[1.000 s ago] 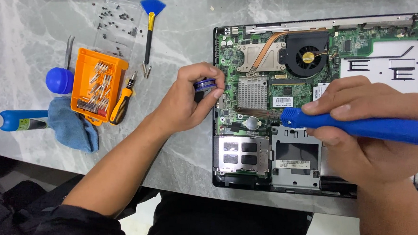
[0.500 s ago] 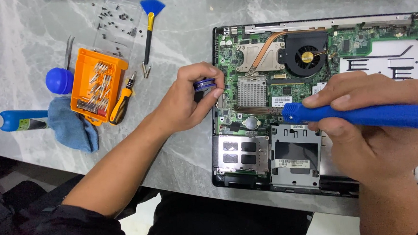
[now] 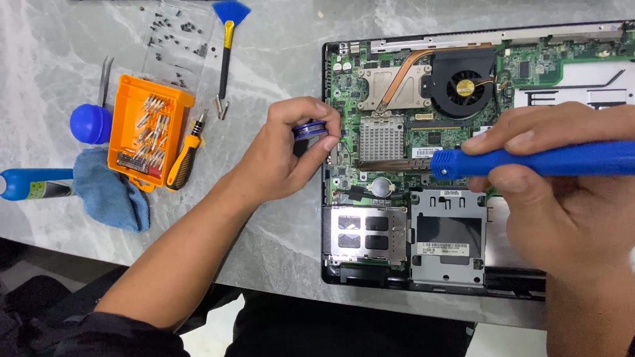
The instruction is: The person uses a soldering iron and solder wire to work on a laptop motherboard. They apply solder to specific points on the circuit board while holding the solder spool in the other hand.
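A blue-handled soldering iron (image 3: 550, 158) is gripped closed in the right hand (image 3: 570, 192), its metal tip laid across the green circuit board (image 3: 436, 127) just below the silver heatsink (image 3: 382, 138). A small blue disc, seemingly a solder spool (image 3: 310, 130), is pinched between thumb and fingers of the left hand (image 3: 279, 155), at nine o'clock from the tip, by the opened laptop's (image 3: 478, 158) left edge. A slip of the tip could be expected to scorch neighbouring parts, the coin cell (image 3: 381, 187) at six o'clock being close. At nine o'clock on the bench (image 3: 35, 40), an orange bit case (image 3: 148, 130) and loose screws (image 3: 176, 33) are left well apart.
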